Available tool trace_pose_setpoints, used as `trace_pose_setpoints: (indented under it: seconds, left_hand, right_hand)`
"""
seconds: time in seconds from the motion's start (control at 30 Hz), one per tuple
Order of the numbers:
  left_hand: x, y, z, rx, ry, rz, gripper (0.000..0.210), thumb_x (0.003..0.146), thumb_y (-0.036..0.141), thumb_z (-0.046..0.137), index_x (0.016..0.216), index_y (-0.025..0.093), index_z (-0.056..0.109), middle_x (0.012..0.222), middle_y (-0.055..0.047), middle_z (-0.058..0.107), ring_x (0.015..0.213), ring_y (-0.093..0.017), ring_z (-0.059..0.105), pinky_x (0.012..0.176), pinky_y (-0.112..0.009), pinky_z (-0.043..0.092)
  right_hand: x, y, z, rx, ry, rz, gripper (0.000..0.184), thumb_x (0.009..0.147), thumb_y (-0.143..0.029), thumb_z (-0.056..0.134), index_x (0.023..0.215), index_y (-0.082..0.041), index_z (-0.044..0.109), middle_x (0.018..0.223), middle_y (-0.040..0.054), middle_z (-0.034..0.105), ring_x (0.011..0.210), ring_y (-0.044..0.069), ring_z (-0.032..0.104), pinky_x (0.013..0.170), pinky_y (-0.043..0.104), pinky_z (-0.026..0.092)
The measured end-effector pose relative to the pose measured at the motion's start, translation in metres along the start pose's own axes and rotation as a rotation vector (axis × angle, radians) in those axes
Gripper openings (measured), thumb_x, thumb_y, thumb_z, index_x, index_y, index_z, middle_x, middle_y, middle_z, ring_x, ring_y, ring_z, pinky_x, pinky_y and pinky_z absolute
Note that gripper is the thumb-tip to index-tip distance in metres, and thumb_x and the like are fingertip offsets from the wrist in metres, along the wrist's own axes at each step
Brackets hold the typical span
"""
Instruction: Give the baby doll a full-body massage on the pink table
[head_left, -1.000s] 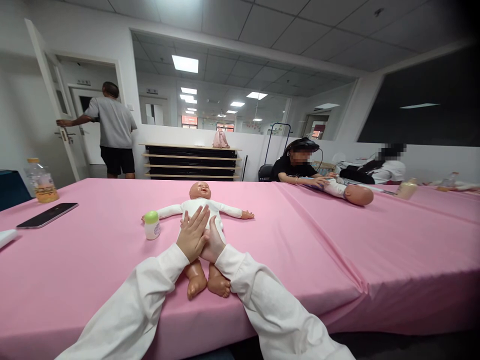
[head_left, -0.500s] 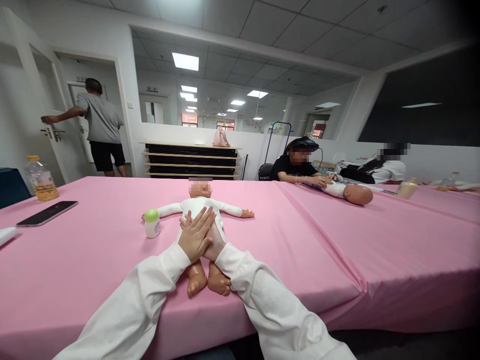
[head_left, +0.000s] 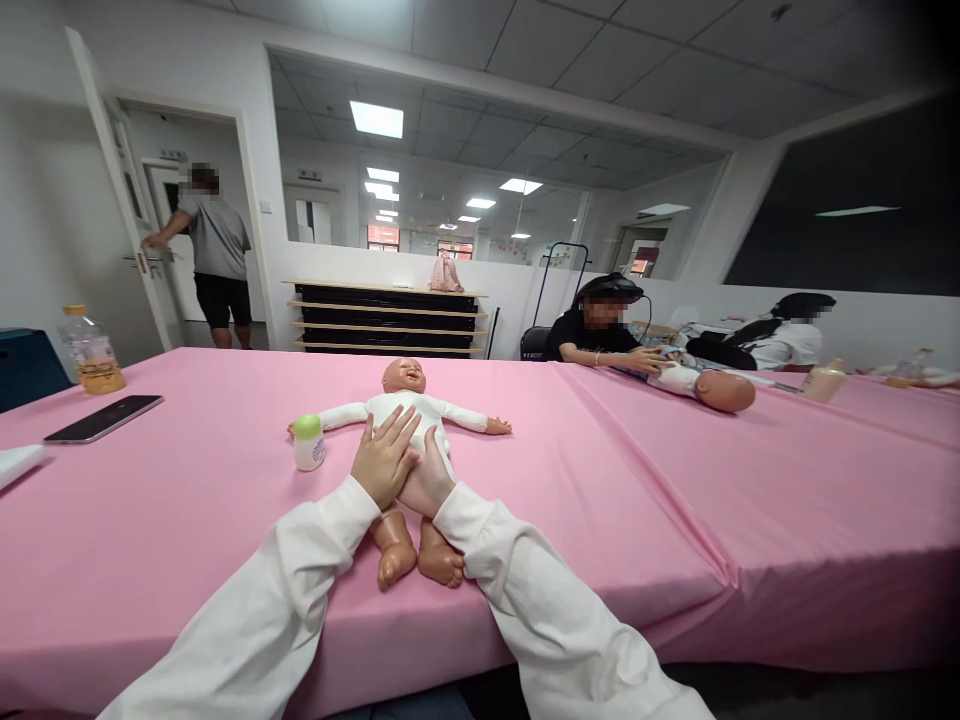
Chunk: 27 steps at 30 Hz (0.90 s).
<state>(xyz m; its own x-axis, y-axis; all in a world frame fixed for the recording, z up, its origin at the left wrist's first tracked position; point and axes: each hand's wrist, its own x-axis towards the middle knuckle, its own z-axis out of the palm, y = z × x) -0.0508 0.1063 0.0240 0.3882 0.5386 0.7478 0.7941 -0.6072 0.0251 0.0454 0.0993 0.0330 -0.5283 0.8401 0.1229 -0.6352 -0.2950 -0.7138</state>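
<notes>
Now left hand (head_left: 384, 462) flat atop right hand (head_left: 424, 483), open grips pressing doll (head_left: 405, 415) belly.

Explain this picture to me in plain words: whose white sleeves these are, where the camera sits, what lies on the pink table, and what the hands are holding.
There is no machine here. The camera sits on a person's head and looks forward and down, so the two white sleeves coming in from the bottom are that person's own arms. The left hand lies flat on top of the right hand, and both press on the belly of a baby doll in a white suit, lying on its back on the pink tablecloth. Neither hand grips anything. Just left of the doll stands a small white bottle with a green cap. Farther left lie a dark phone and a plastic bottle of yellow liquid. Across the table another seated person handles a second doll; someone stands at the door.
</notes>
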Motion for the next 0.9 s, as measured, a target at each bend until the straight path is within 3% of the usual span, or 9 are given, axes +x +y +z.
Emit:
trace_pose_setpoints:
  seconds: [0.1, 0.2, 0.63, 0.9]
  left_hand:
    - [-0.001, -0.002, 0.003, -0.056, -0.096, -0.105, 0.042, 0.092, 0.032, 0.026, 0.12, 0.017, 0.054, 0.121, -0.009, 0.057, 0.115, -0.023, 0.046, 0.102, -0.047, 0.025]
    - [-0.001, -0.001, 0.006, -0.117, -0.193, -0.153, 0.038, 0.092, 0.029, 0.027, 0.104, 0.018, 0.062, 0.1, -0.006, 0.065, 0.093, -0.019, 0.056, 0.085, -0.038, 0.04]
    - [-0.002, -0.001, 0.008, -0.111, -0.217, -0.149, 0.031, 0.092, 0.025, 0.031, 0.095, 0.019, 0.061, 0.095, -0.004, 0.064, 0.09, -0.018, 0.054, 0.08, -0.035, 0.038]
    - [-0.002, -0.001, 0.008, -0.109, -0.218, -0.128, 0.033, 0.092, 0.025, 0.029, 0.094, 0.019, 0.062, 0.094, -0.004, 0.064, 0.089, -0.019, 0.055, 0.078, -0.035, 0.038]
  right_hand:
    - [-0.004, -0.005, 0.002, 0.095, 0.04, 0.082, 0.068, 0.085, -0.063, 0.008, 0.105, -0.019, 0.056, 0.108, 0.0087, 0.061, 0.11, 0.018, 0.052, 0.097, 0.037, 0.039]
    - [-0.002, -0.005, -0.002, 0.105, 0.05, 0.151, 0.066, 0.085, -0.063, 0.013, 0.1, -0.016, 0.056, 0.099, 0.0113, 0.063, 0.103, 0.021, 0.056, 0.092, 0.042, 0.042]
    - [0.005, -0.002, -0.011, -0.065, 0.07, 0.121, 0.058, 0.085, -0.062, 0.016, 0.095, -0.022, 0.057, 0.091, 0.01, 0.064, 0.096, 0.022, 0.058, 0.083, 0.042, 0.046]
    - [0.006, 0.001, -0.015, -0.238, -0.024, 0.025, 0.053, 0.079, -0.066, 0.029, 0.094, -0.027, 0.061, 0.091, 0.0091, 0.066, 0.1, 0.024, 0.057, 0.084, 0.043, 0.045]
